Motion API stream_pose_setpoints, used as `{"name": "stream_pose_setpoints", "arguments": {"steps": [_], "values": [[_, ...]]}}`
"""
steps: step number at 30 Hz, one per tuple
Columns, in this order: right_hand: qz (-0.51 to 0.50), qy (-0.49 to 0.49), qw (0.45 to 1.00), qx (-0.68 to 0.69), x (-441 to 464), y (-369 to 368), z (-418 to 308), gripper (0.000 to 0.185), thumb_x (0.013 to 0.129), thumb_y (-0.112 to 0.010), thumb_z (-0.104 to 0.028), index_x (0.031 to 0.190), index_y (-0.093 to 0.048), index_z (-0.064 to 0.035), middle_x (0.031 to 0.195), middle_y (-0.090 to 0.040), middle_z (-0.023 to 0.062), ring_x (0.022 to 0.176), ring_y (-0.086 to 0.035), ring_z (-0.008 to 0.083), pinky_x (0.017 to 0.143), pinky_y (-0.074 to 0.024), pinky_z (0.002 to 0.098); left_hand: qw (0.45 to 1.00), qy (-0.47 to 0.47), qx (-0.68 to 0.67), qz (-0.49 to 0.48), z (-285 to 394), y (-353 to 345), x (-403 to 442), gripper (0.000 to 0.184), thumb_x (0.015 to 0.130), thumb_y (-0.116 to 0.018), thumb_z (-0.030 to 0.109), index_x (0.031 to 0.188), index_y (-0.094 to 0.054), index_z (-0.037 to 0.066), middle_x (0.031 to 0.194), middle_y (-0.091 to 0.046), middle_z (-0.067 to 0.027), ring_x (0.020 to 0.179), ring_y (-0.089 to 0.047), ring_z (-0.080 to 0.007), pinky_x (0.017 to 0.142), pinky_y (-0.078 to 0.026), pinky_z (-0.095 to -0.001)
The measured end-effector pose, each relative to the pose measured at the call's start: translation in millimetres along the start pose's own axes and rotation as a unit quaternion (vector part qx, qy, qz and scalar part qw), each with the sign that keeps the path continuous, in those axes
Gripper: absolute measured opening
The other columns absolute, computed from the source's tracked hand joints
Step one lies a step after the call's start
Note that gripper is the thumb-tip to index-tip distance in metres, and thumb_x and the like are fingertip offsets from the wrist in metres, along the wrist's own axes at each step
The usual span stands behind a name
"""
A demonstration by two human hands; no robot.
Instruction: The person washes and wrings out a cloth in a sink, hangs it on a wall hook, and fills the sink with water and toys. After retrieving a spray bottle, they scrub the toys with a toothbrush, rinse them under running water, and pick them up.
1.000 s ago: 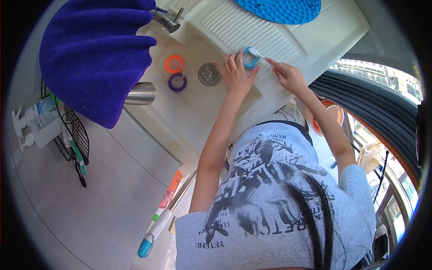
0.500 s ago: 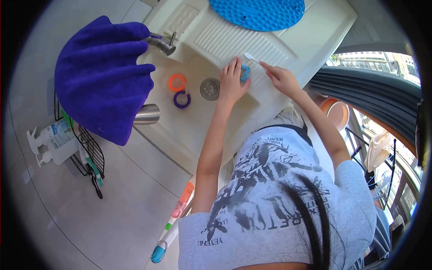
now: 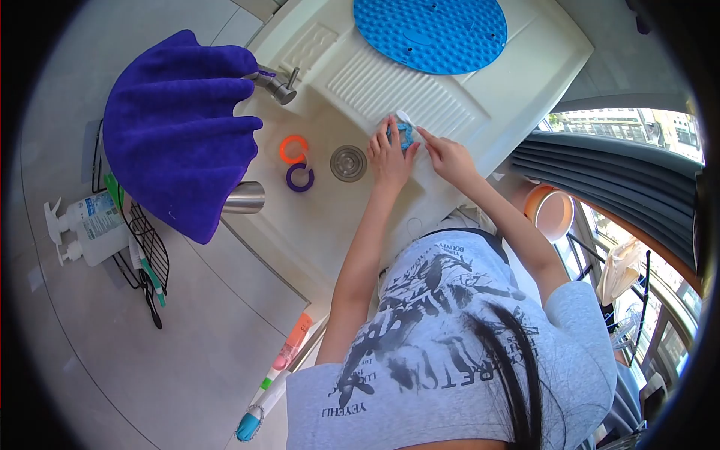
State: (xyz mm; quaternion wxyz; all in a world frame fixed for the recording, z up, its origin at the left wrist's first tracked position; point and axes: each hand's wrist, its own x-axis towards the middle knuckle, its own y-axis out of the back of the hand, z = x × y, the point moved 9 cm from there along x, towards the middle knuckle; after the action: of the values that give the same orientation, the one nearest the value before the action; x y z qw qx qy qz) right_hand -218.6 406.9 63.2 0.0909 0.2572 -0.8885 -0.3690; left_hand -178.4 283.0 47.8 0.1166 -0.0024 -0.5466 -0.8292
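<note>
Since half a second ago, your right hand [image 3: 448, 157] has brought the small white brush [image 3: 403, 117] in against the blue ring [image 3: 407, 135]. Nearest, your T-shirt [image 3: 480, 360] reads "BOUNTY", inverted; left, the label on the pump bottle [image 3: 101, 229] is too small to read. The basin holds an orange ring [image 3: 285, 150] and a purple ring [image 3: 291, 180]. By the ribbed drainboard [image 3: 442, 97], your left hand [image 3: 389, 161] grips the blue ring; your right pinches the brush handle, long axis slanting, head pointing upper left. Farthest lies a blue mat [image 3: 431, 34].

plush purple cloth [image 3: 180, 135], shiny metal drain [image 3: 349, 163], bumpy blue mat [image 3: 431, 34]
</note>
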Motion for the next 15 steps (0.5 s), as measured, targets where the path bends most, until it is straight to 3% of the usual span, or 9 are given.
{"name": "stream_pose_setpoints", "arguments": {"steps": [5, 8, 11, 15], "values": [[-0.061, -0.031, 0.998, 0.007, -32, 10, 3, 0.042, 0.084, -0.051, -0.012, 0.125, -0.051, -0.0191, 0.067, -0.057, 0.0120, 0.061, -0.057, 0.0296, 0.058, -0.0459, 0.0400, 0.999, 0.018, 0.031, 0.003, 0, -2, 3, 0.077, 0.081, -0.056, 0.045, 0.138, -0.024, 0.003, 0.133, -0.035, -0.0126, 0.114, -0.037, -0.0313, 0.096, -0.029, -0.0453], [-0.010, -0.006, 1.000, -0.027, -11, 3, -3, 0.042, 0.084, -0.051, -0.012, 0.125, -0.051, -0.0185, 0.070, -0.059, 0.0122, 0.062, -0.058, 0.0296, 0.058, -0.0462, 0.0400, 0.999, 0.032, 0.040, 0.005, -1, -5, 4, 0.077, 0.082, -0.055, 0.045, 0.138, -0.024, 0.001, 0.132, -0.035, -0.0138, 0.114, -0.037, -0.0318, 0.096, -0.029, -0.0459], [0.028, -0.023, 0.998, 0.043, -17, 4, 0, 0.043, 0.084, -0.052, -0.009, 0.125, -0.051, -0.0190, 0.074, -0.061, 0.0153, 0.062, -0.058, 0.0308, 0.059, -0.0457, 0.0384, 0.998, 0.043, 0.042, 0.007, -2, -6, 5, 0.078, 0.082, -0.054, 0.046, 0.138, -0.023, 0.000, 0.132, -0.035, -0.0148, 0.114, -0.036, -0.0322, 0.096, -0.029, -0.0462], [-0.024, -0.048, 0.998, 0.029, -39, 8, 9, 0.040, 0.084, -0.052, -0.010, 0.124, -0.052, -0.0179, 0.077, -0.062, 0.0171, 0.066, -0.060, 0.0313, 0.061, -0.0464, 0.0387, 0.998, 0.047, 0.041, 0.007, -5, -9, 6, 0.079, 0.082, -0.055, 0.046, 0.138, -0.023, -0.001, 0.132, -0.035, -0.0150, 0.115, -0.036, -0.0323, 0.095, -0.028, -0.0463]]}}
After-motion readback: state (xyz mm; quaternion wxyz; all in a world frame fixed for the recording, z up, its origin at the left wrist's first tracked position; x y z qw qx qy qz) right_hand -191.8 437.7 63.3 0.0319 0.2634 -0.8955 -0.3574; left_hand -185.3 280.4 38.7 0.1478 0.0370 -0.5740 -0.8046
